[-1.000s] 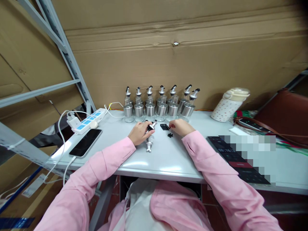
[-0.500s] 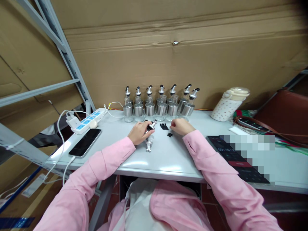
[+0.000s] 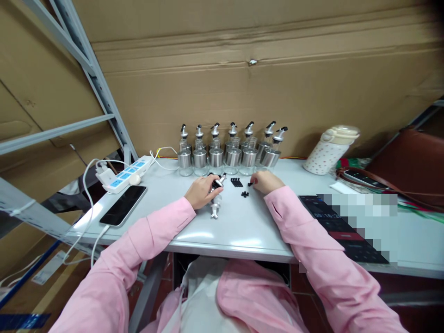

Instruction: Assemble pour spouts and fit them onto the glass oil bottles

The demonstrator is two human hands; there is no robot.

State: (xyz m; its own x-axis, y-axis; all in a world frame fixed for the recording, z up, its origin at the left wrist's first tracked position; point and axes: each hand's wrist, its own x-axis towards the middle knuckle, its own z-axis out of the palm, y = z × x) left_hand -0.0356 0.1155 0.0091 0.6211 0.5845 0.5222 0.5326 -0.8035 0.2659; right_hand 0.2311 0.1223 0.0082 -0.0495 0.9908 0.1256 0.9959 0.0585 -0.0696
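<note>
My left hand [image 3: 201,190] is closed around a metal pourer spout [image 3: 218,181] just above the grey table [image 3: 243,226]. A second spout [image 3: 215,208] lies on the table below that hand. My right hand [image 3: 264,181] pinches a small black part [image 3: 249,184] between its fingertips. A row of small black parts [image 3: 236,182] and a loose few [image 3: 244,194] lie between my hands. Behind them stands a line of several glass bottles with steel collars and pourer tops [image 3: 229,150].
A white and blue power strip [image 3: 128,173] and a black phone on a cable [image 3: 123,206] lie at the left. A spotted flask [image 3: 331,150], a brown bag [image 3: 409,166] and a black tablet [image 3: 333,222] are at the right. Cardboard backs the table.
My right hand has drawn slightly right and lifted a small black part off the table. My left hand has stayed on the spout.
</note>
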